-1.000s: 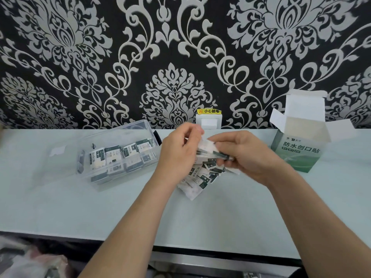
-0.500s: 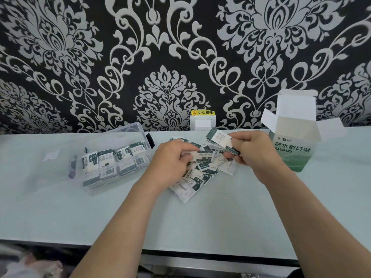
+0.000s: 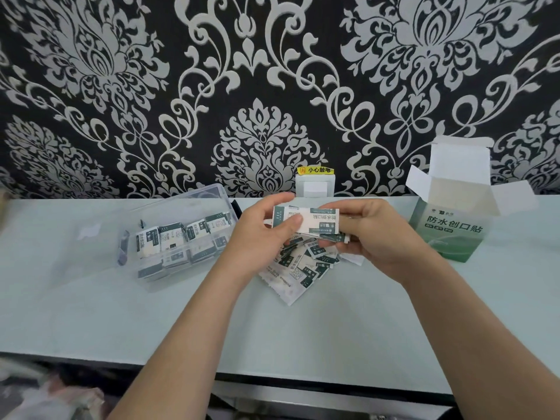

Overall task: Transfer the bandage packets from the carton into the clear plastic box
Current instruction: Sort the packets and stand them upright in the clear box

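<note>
Both hands at frame center: left hand (image 3: 260,234) and right hand (image 3: 375,234) pinch a small stack of bandage packets (image 3: 315,221) above the loose pile (image 3: 300,265).

Soft, even, dim-cool light; faint shadows on the pale green table (image 3: 91,313); wide-angle bending and blur at lower-left edges.

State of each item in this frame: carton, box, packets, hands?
Carton: upright, top flaps open.
Box: open, partly filled with packets.
Held packets: small stack, gripped by both hands.
Pile: loose packets, lying beneath the hands.
Left hand: grips the stack's left end.
Right hand: grips its right end.
</note>
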### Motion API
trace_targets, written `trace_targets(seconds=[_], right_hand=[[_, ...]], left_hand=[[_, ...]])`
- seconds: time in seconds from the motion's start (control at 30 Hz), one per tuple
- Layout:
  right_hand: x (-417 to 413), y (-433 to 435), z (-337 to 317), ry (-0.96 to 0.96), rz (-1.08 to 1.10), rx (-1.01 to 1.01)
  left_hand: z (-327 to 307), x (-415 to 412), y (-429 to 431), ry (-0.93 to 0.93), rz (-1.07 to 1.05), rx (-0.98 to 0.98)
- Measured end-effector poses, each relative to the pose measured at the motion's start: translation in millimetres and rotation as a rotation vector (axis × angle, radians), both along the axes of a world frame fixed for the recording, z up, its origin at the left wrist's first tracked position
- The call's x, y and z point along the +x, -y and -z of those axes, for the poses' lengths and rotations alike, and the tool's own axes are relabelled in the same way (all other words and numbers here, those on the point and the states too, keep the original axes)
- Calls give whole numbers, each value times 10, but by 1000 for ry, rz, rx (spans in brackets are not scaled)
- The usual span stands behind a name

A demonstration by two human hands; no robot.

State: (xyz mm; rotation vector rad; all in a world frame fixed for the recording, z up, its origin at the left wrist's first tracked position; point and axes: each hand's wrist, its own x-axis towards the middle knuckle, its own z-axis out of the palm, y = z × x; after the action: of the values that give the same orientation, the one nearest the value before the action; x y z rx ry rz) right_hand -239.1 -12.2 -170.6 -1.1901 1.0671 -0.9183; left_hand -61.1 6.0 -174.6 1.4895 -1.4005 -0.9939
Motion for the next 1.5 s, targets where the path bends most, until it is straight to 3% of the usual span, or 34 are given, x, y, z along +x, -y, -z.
trace_targets(seconds=[0.2,0.23,0.3,0.37,0.5,0.57,0.67,0.8,0.87,0.97,1.07,1.3,1.5], right_hand=[[71,9,-67,98,13,154],[67,19,-62,17,62,100],[39,5,-86,-343,90,-197],[44,-60,-137,-647,-61,-452],[248,-163,-80,-1083,-310,-635],[333,-148,-23,-964,-303,-583],[341,-70,5,-654,-221,-327],[321,-77,-10,-106,-144,119],[318,-92,-45,44,-152,220],[358,-105,-36,2,-174,220],[397,-110,13,-126,-191,174],[357,-136,11,-44,-356,180],[347,-104,55,-55,-313,189]], left_hand=[[-53,-37,-48,-185,102,115],[-61,-40,-47,-188,91,121],[-68,-28,-55,-193,64,123],[-69,-27,-56,-174,46,124],[-83,-57,-74,-225,34,137],[-93,-76,-89,-293,25,143],[-109,-52,-98,-322,24,50],[-115,-36,-186,104,181,-202],[-91,-116,-253,356,299,-263],[-56,-211,-285,564,348,-350],[-7,-190,-246,583,319,-385],[-17,-127,-227,644,294,-361],[-27,-145,-244,664,245,-364]])
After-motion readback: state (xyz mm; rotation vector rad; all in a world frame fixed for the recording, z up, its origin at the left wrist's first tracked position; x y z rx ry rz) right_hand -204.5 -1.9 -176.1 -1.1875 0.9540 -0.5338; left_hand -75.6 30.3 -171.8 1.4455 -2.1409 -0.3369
